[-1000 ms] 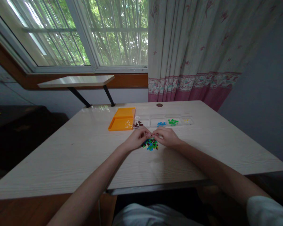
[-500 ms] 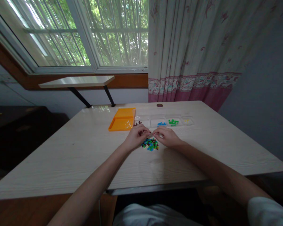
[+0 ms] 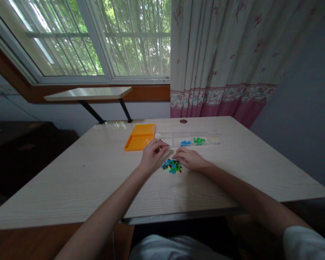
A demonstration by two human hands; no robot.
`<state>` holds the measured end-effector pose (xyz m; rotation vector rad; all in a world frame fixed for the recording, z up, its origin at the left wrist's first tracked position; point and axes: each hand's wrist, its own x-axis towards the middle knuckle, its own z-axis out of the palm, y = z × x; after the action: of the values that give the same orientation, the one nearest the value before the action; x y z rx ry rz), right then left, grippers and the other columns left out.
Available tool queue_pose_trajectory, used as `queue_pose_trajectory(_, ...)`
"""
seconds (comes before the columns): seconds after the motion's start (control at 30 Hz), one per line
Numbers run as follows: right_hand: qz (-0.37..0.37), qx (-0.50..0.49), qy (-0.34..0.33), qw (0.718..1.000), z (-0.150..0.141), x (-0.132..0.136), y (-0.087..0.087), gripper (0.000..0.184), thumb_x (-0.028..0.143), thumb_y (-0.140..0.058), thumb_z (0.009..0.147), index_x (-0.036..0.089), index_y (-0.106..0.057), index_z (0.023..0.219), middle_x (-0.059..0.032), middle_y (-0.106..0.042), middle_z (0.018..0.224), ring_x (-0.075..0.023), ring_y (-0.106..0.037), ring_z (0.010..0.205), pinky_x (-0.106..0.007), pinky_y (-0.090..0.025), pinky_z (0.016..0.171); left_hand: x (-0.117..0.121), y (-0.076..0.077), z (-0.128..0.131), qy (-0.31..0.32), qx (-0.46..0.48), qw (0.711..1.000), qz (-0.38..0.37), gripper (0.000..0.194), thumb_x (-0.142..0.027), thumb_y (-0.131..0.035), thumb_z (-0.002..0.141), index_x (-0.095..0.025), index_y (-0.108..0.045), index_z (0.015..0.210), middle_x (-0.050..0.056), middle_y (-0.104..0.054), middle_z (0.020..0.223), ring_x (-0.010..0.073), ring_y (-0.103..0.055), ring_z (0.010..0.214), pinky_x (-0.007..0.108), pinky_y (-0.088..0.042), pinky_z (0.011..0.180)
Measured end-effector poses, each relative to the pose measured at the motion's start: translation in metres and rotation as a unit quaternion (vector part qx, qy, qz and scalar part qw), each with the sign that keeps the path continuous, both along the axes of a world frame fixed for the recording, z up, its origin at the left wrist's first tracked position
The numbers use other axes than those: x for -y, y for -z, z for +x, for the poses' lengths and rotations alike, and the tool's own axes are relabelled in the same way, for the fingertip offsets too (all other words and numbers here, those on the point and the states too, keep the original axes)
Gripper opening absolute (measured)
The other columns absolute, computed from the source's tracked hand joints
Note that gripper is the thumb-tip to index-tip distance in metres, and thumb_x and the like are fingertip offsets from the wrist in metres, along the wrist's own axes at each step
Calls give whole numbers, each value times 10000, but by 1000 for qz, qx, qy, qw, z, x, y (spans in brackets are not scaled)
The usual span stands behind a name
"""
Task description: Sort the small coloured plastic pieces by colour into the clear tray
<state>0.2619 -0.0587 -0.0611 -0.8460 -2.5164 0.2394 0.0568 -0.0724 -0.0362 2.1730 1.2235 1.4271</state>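
My left hand hovers just in front of the brown pieces, thumb and fingers pinched together. Whatever it holds is too small to make out. At the far edge of a mixed pile of tiny coloured pieces, my right hand has its fingertips closed on or against the pieces; I cannot see what is between them. Behind the hands lies a clear compartment tray with blue pieces, green pieces and a few yellow pieces in separate compartments. My left hand partly covers the brown ones.
An open orange case with small white pieces lies left of the tray. A raised shelf on black legs stands at the table's back left. A round brown cable-hole cover sits near the back edge of the wooden table.
My left hand has left the right fingertips and moved away and left towards the brown pieces, covering most of them. The right hand has dropped slightly towards the pile.
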Motion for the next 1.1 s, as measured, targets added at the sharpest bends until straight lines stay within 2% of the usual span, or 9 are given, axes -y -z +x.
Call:
queue_pose_trajectory(0.27, 10, 10, 57, 998, 6, -6, 3, 209, 140, -474, 822, 216, -621, 951, -35, -564, 967, -133, -561, 836, -242, -446, 742, 2, -3, 0, -17, 2, 1000, 9, 162, -303, -572, 792, -169, -659, 819, 37, -590, 777, 101, -496, 621, 214, -394, 542)
queue_pose_trajectory(0.5, 4, 14, 57, 998, 9, -7, 3, 241, 136, -468, 821, 215, -614, 996, -36, -560, 984, -134, -553, 860, -241, -437, 770, 2, -3, 0, -18, -1, 1000, 24, 167, -299, -571, 792, -158, -659, 812, 42, -594, 765, 105, -505, 624, 212, -392, 540)
queue_pose_trajectory(0.67, -10, 34, 66, 997, 10, -8, 2, 212, 172, -473, 833, 215, -631, 967, -36, -559, 969, -131, -548, 862, -232, -430, 764, -5, 3, -4, -32, -18, 999, 35, 164, -299, -572, 788, -163, -659, 812, 38, -603, 751, 106, -512, 627, 209, -393, 552)
queue_pose_trajectory(0.73, -12, 37, 68, 997, 10, -8, 1, 194, 185, -477, 835, 212, -630, 951, -37, -557, 973, -132, -545, 864, -234, -428, 766, -10, 7, -8, -62, -29, 997, 33, 169, -307, -569, 786, -164, -655, 813, 29, -603, 728, 106, -509, 617, 213, -390, 561)
queue_pose_trajectory(0.8, -13, 36, 69, 997, 11, -7, 0, 177, 195, -481, 835, 213, -626, 934, -36, -557, 972, -133, -544, 861, -237, -426, 767, -16, 10, -13, -120, -36, 992, 19, 185, -323, -565, 781, -164, -653, 814, 17, -595, 684, 108, -501, 595, 215, -375, 549)
queue_pose_trajectory(0.93, -14, 31, 72, 997, 11, -8, 0, 141, 211, -494, 830, 205, -621, 893, -37, -563, 953, -139, -545, 861, -245, -423, 775, -27, 16, -22, -232, -64, 969, -45, 248, -379, -529, 786, -175, -665, 824, -3, -545, 577, 113, -471, 534, 219, -312, 491)
queue_pose_trajectory(1.1, -16, 25, 72, 997, 11, -8, 2, 137, 222, -496, 831, 200, -617, 893, -41, -574, 946, -138, -549, 861, -245, -419, 774, -31, 17, -24, -278, -118, 948, -96, 282, -419, -508, 785, -202, -680, 841, 4, -550, 559, 120, -464, 501, 230, -247, 467)
